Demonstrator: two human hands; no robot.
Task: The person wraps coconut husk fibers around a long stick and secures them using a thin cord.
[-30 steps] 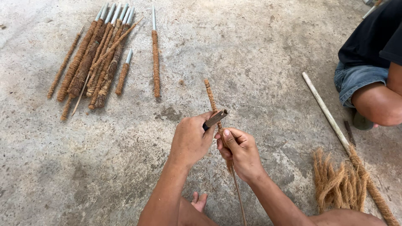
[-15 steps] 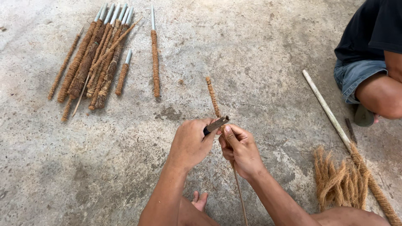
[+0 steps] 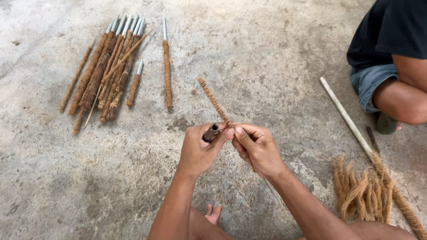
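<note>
Both forearms reaching in from below, meeting mid-frame over the concrete floor [image 3: 267, 58]. Left hand [image 3: 200, 149] clenched around a small dark tool [image 3: 211, 133], right hand [image 3: 257, 149] pinching the coir-wrapped stick [image 3: 215, 102], tilted up-left.

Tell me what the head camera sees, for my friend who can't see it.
Two bare hands, left hand and right hand, hold a thin stick wrapped in brown coconut fibre over a grey concrete floor. A pile of finished fibre-wrapped sticks lies upper left.

The right hand [image 3: 258, 149] hides the coir-wrapped stick's [image 3: 215, 102] lower end.
</note>
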